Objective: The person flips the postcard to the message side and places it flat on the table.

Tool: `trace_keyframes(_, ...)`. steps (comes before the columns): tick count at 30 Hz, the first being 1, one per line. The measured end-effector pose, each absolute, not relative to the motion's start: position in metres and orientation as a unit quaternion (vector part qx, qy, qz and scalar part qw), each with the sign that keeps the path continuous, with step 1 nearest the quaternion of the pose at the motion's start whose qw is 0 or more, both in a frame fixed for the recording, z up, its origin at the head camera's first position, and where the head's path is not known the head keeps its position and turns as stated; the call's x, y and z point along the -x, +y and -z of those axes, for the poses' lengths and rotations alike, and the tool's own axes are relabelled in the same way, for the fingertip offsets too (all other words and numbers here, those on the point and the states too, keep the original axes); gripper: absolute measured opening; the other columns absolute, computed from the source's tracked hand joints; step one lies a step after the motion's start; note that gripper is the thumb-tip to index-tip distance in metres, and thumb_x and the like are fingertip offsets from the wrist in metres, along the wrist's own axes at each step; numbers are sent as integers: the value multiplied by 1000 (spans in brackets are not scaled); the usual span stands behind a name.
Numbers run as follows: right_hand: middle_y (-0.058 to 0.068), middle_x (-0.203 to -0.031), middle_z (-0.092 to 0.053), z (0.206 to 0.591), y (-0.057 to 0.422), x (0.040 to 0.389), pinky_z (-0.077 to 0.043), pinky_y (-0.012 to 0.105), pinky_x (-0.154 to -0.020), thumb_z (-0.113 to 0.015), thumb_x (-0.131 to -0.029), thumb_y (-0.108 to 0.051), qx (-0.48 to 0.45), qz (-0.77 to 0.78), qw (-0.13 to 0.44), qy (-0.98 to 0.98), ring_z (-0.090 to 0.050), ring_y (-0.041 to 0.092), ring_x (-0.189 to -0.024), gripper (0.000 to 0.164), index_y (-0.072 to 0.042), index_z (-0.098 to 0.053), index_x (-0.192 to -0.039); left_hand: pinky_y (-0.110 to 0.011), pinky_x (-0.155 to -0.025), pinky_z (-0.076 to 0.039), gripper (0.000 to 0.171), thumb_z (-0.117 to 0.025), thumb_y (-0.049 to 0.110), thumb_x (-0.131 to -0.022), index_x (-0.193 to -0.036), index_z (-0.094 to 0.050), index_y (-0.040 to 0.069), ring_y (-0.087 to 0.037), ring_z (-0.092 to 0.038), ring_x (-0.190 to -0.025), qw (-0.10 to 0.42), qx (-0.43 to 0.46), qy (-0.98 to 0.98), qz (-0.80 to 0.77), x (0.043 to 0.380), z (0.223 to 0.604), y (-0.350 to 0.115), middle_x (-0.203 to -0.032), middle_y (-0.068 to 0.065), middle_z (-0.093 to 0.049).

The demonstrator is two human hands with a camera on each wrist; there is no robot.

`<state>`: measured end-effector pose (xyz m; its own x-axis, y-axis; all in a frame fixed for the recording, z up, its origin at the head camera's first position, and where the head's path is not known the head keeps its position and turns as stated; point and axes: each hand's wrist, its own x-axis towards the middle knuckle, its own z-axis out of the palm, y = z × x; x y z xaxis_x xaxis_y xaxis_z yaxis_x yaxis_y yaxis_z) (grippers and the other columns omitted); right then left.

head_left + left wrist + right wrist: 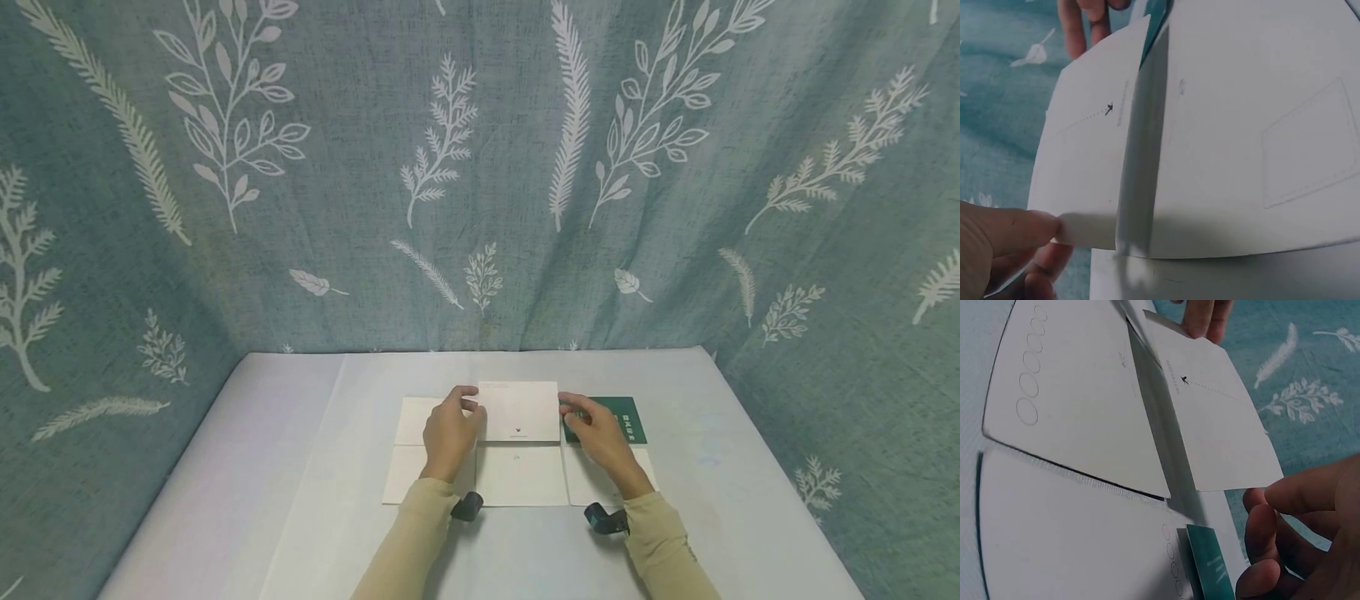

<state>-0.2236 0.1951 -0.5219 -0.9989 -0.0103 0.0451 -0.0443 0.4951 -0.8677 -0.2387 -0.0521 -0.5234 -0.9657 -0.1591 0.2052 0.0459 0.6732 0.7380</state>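
Note:
Between my two hands a white card (517, 404) stands slightly lifted over the far row of cards. A small dark bird mark and a dotted line show on it (1079, 150). My left hand (450, 433) pinches its left edge, thumb on the front face. My right hand (603, 437) pinches the right edge near a corner, thumb and index fingertip together there. Right below lies a white card (525, 479) with faint small print. Partly under my right hand is a green card (628, 417) with white lettering.
More white cards lie flat: one at the far left (414, 421), one at the near left (405, 479) and one at the near right (590, 483). They sit on a white-covered table (315, 500). A green leaf-patterned curtain (510, 167) hangs behind.

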Motion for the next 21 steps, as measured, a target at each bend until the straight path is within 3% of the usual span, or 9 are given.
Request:
trace_keyframes(7,7,-121,-70,526,195,225,-50,45,-90,-59,-100,-13,-15,-484,18,-875,-61,31,-116,38,-13,-62,-138,-27,-48,-41,36,-73,15,-86,-121,-70,12,-9,-53,-51,120,-28,-906,404,237,525,-51,-92,-2,-75)
trace_keyframes(12,10,-122,-70,530,194,227,-45,52,-101,-60,-99,-12,-15,-471,19,-882,-59,34,-122,39,-11,-62,-138,-28,-50,-44,37,-75,15,-85,-121,-71,13,-9,-55,-55,114,-32,-909,400,237,526,-52,-93,-2,-75)
trace_keyframes(21,11,-123,-69,532,192,230,-45,53,-102,-60,-98,-10,-11,-462,13,-887,-59,33,-121,40,-10,-62,-138,-28,-56,-45,39,-75,13,-82,-121,-71,13,-12,-58,-66,100,-39,-915,389,240,528,-51,-93,2,-73)
